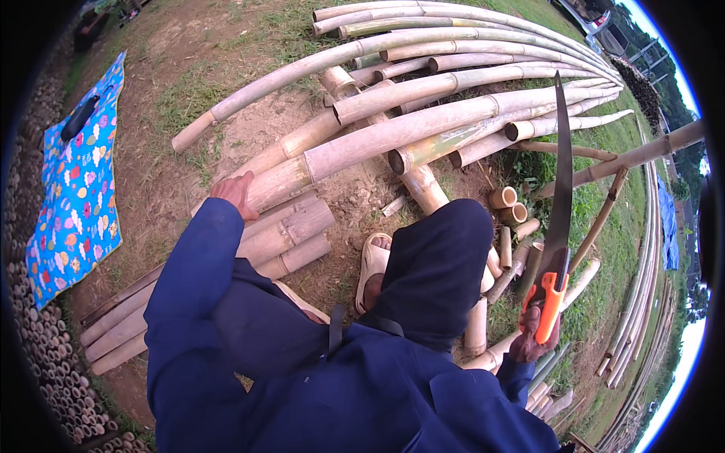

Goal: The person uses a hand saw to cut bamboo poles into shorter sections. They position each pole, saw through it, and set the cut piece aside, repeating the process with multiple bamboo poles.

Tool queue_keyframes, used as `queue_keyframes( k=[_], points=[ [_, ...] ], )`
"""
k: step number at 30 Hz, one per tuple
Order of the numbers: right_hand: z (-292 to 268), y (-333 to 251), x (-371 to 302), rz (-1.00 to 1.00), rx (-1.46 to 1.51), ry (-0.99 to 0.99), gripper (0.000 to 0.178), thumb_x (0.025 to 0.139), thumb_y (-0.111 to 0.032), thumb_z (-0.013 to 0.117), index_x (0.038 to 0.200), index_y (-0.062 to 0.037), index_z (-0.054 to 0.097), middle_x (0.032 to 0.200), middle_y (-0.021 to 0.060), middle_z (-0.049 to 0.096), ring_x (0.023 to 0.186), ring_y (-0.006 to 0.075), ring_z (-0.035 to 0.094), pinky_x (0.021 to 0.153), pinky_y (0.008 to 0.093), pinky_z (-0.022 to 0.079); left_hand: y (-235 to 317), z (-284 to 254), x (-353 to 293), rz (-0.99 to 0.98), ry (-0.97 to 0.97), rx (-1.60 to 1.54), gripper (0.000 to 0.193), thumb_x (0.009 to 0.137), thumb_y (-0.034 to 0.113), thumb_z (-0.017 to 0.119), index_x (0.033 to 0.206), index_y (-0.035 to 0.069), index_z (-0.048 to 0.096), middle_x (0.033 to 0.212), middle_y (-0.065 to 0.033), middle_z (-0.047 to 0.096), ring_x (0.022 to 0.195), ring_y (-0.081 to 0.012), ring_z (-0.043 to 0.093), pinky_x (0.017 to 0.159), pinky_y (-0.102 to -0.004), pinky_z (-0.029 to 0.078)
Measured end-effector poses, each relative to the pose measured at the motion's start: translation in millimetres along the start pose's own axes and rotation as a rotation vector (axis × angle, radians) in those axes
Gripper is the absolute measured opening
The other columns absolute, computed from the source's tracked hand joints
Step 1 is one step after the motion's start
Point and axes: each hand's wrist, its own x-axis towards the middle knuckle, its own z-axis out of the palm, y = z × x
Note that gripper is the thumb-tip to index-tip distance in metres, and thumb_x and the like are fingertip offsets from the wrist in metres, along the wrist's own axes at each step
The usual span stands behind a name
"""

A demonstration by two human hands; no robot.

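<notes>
My left hand (236, 195) grips the near end of a thick bamboo pole (393, 141), its fingers bent over the top. The pole slants away to the right across a bamboo crosspiece (424, 189), among several other long poles. In my closed right hand (535, 336) is a handsaw (560, 189). Its orange and black handle sits in the palm, and the long dark blade points up and away, apart from the pole. Below my left hand lies a bundle of shorter bamboo lengths (287, 235).
Cut bamboo pieces (513, 214) lie near my right knee. A bamboo frame (604, 167) stands to the right, with more long poles (638, 279) beyond. At the left is a blue patterned cloth (79, 189) with a dark object (79, 118) on it, above stacked bamboo (57, 370).
</notes>
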Motion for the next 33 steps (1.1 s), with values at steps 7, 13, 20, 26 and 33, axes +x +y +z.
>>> queue_keyframes(
  k=[7, 13, 20, 26, 33],
  points=[
    [119.2, -108.1, -18.6, -0.035, 0.559, -0.518, 0.023, 0.099, -0.015, 0.069, 0.099, 0.0061, 0.063, 0.066, 0.0053, 0.062, 0.056, 0.0123, 0.059, 0.053, 0.0252, 0.047, 3.0, -2.9, -12.2, -0.14, 0.008, -0.066, 0.077, 0.061, 0.037, 0.091, 0.126, 0.015, 0.055, 0.104, -0.0186, 0.074, 0.103, -0.0399, 0.071, 0.087, -0.0516, 0.055],
    [224.1, -92.0, -81.6, -0.002, 0.514, -0.793, 0.023, 0.099, -0.011, 0.07, 0.116, 0.003, 0.067, 0.082, 0.0006, 0.067, 0.065, 0.0089, 0.059, 0.061, 0.0248, 0.048, 4.1, 1.6, -10.5, -0.154, 0.073, -0.112, 0.079, 0.06, 0.041, 0.087, 0.131, 0.02, 0.059, 0.099, -0.0189, 0.075, 0.098, -0.0419, 0.071, 0.087, -0.0525, 0.055],
    [251.3, -76.4, -114.6, -0.144, 0.333, -0.842, 0.015, 0.093, -0.01, 0.074, 0.101, 0.0008, 0.067, 0.073, 0.011, 0.067, 0.06, 0.0214, 0.065, 0.06, 0.0328, 0.051, 4.2, 4.0, -15.4, -0.162, 0.061, -0.034, 0.073, 0.061, 0.039, 0.086, 0.122, 0.008, 0.06, 0.097, -0.019, 0.075, 0.096, -0.0392, 0.073, 0.086, -0.0494, 0.055],
    [236.3, -83.9, -130.0, -0.118, 0.349, -0.781, 0.015, 0.091, -0.007, 0.076, 0.1, 0.0012, 0.068, 0.073, 0.0127, 0.067, 0.06, 0.0261, 0.066, 0.058, 0.0367, 0.05, 4.2, 4.4, -15.9, -0.166, 0.032, -0.036, 0.066, 0.065, 0.038, 0.085, 0.117, 0.005, 0.062, 0.095, -0.0224, 0.074, 0.094, -0.0387, 0.074, 0.084, -0.0469, 0.057],
    [264.5, -93.0, -130.1, 0.008, 0.395, -0.848, 0.013, 0.092, -0.005, 0.074, 0.101, 0.001, 0.069, 0.07, 0.0097, 0.064, 0.058, 0.0161, 0.059, 0.058, 0.0332, 0.049, 7.1, -0.9, -17.3, -0.119, 0.056, -0.021, 0.065, 0.066, 0.039, 0.084, 0.116, 0.003, 0.062, 0.096, -0.0233, 0.074, 0.094, -0.0395, 0.074, 0.086, -0.0476, 0.057]
  ],
)
